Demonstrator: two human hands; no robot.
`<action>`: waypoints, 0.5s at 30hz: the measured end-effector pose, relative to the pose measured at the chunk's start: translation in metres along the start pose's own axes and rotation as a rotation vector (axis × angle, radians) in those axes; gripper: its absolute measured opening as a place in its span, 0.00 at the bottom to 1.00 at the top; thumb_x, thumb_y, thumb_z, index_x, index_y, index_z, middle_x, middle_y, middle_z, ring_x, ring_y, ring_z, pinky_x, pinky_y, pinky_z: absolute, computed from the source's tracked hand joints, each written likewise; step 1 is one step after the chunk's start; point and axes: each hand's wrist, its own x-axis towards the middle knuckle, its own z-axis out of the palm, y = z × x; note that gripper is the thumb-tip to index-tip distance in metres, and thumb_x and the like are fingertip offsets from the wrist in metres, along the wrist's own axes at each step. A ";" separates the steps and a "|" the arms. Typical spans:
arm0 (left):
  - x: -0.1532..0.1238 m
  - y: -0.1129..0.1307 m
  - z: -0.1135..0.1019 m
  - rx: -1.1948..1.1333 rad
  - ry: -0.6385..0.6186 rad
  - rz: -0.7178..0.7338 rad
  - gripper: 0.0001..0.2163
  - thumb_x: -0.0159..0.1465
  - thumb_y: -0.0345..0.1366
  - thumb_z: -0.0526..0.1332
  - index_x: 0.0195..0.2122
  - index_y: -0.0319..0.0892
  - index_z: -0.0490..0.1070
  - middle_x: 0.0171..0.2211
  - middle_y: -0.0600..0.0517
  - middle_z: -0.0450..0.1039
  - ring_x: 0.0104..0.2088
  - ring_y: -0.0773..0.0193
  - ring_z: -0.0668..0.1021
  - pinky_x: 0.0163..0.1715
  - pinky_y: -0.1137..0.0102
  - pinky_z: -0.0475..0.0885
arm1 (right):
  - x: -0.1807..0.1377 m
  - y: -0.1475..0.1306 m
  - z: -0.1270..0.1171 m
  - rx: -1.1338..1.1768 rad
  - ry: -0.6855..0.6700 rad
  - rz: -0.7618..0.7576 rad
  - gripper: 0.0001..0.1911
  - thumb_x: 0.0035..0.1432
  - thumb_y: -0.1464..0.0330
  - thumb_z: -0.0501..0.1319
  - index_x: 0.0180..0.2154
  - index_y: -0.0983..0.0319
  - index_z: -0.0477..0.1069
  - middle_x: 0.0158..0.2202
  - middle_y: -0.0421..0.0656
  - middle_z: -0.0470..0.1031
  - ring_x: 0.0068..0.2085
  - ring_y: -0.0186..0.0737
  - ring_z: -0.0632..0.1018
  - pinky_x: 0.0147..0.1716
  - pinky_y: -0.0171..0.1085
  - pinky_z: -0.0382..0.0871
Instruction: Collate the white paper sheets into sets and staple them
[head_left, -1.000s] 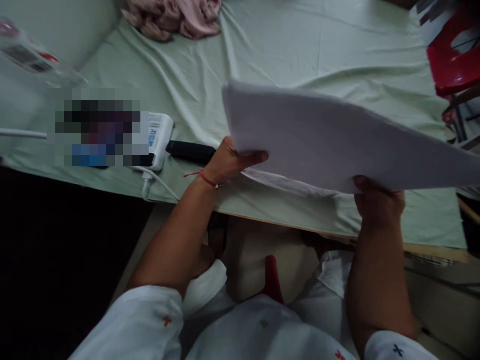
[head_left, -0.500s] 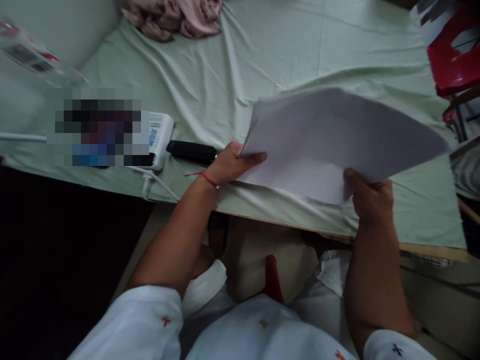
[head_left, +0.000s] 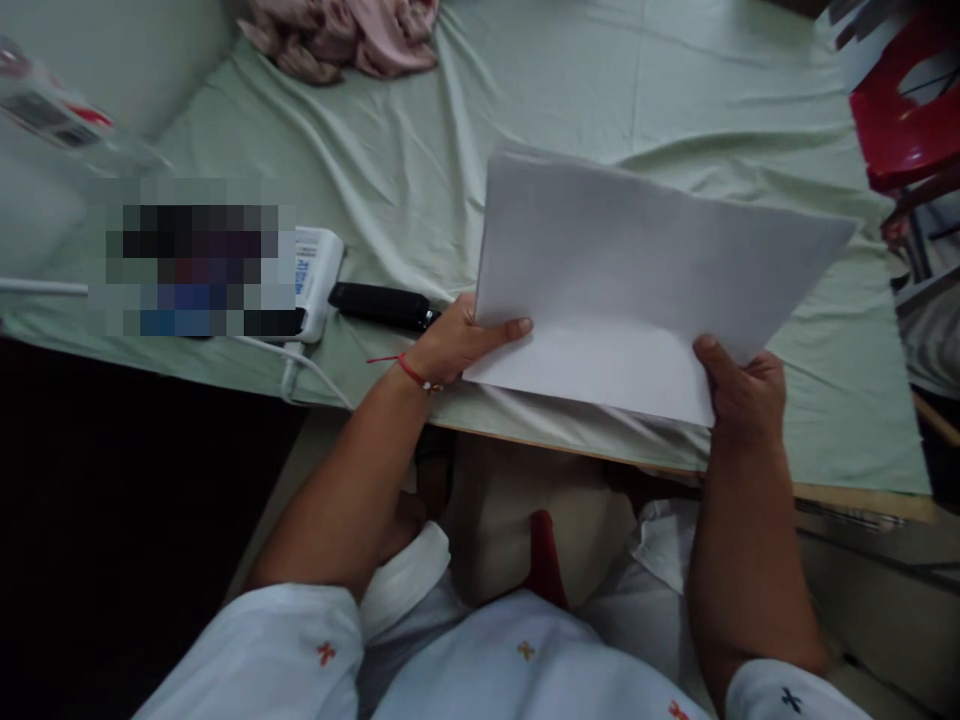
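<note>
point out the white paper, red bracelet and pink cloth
White paper (head_left: 626, 285), head view: middle of its face
Red bracelet (head_left: 410, 372), head view: middle of its band
Pink cloth (head_left: 364, 38), head view: its crumpled middle

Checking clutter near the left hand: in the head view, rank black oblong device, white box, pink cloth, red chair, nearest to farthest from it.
From the left hand:
1. Black oblong device: just left of it
2. White box: farther left
3. Pink cloth: back left
4. Red chair: far right
</note>
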 end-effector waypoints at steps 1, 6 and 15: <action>-0.002 0.001 0.001 -0.011 0.007 -0.005 0.34 0.48 0.55 0.94 0.50 0.44 0.89 0.52 0.43 0.95 0.52 0.47 0.92 0.54 0.56 0.93 | 0.000 0.000 0.001 0.012 0.003 0.001 0.24 0.45 0.50 0.93 0.39 0.50 0.88 0.43 0.43 0.92 0.48 0.57 0.91 0.47 0.54 0.92; -0.015 -0.002 0.001 -0.039 0.039 -0.017 0.34 0.48 0.52 0.94 0.53 0.47 0.89 0.56 0.43 0.94 0.56 0.47 0.92 0.63 0.52 0.91 | -0.004 -0.001 0.002 0.056 0.005 0.011 0.26 0.38 0.54 0.93 0.36 0.49 0.86 0.42 0.39 0.92 0.42 0.50 0.89 0.43 0.49 0.91; -0.031 -0.010 -0.004 0.028 0.093 -0.056 0.36 0.57 0.66 0.88 0.56 0.45 0.89 0.59 0.40 0.94 0.64 0.39 0.91 0.63 0.52 0.92 | -0.006 0.009 -0.002 0.036 -0.064 0.101 0.33 0.36 0.52 0.96 0.41 0.49 0.87 0.42 0.41 0.91 0.45 0.53 0.89 0.46 0.52 0.92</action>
